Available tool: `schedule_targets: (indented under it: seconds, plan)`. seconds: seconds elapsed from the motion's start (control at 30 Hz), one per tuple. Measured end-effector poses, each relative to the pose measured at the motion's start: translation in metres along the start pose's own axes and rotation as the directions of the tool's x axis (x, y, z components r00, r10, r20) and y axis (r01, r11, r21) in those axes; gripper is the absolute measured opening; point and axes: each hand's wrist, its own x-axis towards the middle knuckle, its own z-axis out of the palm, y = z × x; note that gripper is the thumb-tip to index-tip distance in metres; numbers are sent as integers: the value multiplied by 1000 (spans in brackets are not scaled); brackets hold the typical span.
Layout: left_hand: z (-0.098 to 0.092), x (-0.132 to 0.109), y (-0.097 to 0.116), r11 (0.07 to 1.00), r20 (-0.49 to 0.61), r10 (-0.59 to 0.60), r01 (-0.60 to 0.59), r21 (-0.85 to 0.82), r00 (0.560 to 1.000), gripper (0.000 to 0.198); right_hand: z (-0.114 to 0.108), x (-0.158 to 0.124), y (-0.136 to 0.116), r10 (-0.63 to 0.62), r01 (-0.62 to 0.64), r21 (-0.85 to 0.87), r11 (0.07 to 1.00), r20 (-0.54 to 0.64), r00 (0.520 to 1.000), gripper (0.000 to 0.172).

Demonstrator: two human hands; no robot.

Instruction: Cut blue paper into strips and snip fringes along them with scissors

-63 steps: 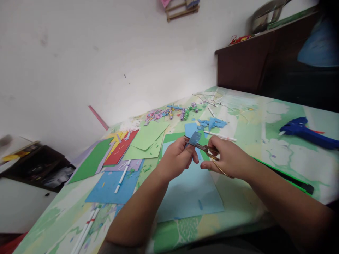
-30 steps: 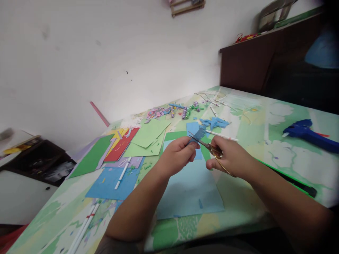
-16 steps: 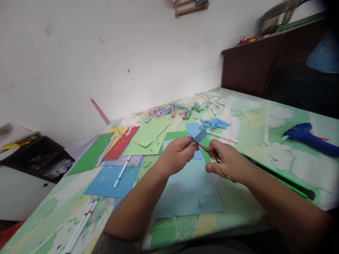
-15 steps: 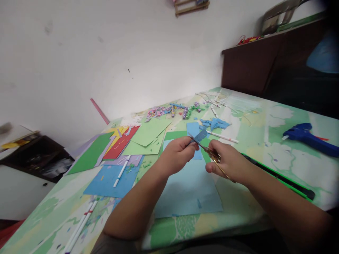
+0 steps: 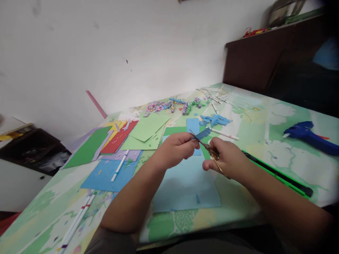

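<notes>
Between finger and thumb of my left hand (image 5: 177,150) is a strip of blue paper (image 5: 203,134), its far end cut into a fringe. My right hand (image 5: 227,157) has its fingers in the handles of gold-handled scissors (image 5: 213,152). The blades reach up to the left, across the strip beside my left fingertips. Both hands are above a light blue sheet (image 5: 186,188) on the table. Just beyond them lie a blue paper piece (image 5: 192,125) and a heap of fringed blue paper (image 5: 215,120).
Green sheets (image 5: 147,128), a red sheet (image 5: 120,137) and a blue sheet (image 5: 106,176) lie to the left. White sticks (image 5: 76,220) rest at front left. On the right are a blue glue gun (image 5: 304,134) and a green-edged black case (image 5: 278,174). Curled paper pieces (image 5: 186,107) lie at the back.
The view has tilted slightly downward and shifted. The fringed end of the blue strip now points further right and looks more spread. Both hands keep their hold.
</notes>
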Motion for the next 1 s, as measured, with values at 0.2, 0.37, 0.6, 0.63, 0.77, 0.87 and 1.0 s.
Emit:
schedule_targets:
  seconds: [0.2, 0.37, 0.6, 0.63, 0.77, 0.87, 1.0]
  plan:
    - [4, 1, 2, 993, -67, 26, -18, 118, 997, 14, -2, 2, -3, -25, 24, -47, 999, -20, 999, 35]
    - [8, 3, 1, 989, -82, 31, -19, 144, 996, 16, 1, 1, -6, 5, -9, 123, 992, 33, 999, 28]
    - [9, 3, -2, 995, -154, 29, -14, 95, 988, 17, 12, 4, -1, 109, -111, 445, 889, 30, 994, 34]
    - [9, 3, -3, 997, -151, 32, -20, 78, 988, 17, 12, 4, 0, 125, -115, 445, 888, 8, 992, 36]
    - [11, 3, -4, 998, -141, 58, -53, 43, 988, 19, 6, 2, 0, 51, -28, 293, 956, -74, 996, 31]
    - [12, 2, -3, 995, -133, 81, -72, 69, 988, 24, 3, 0, -2, -61, 73, 188, 979, -67, 996, 23]
    - [14, 2, -2, 989, -120, 107, -93, 115, 987, 25, 3, -2, -3, -79, 86, 151, 985, -52, 996, 23]
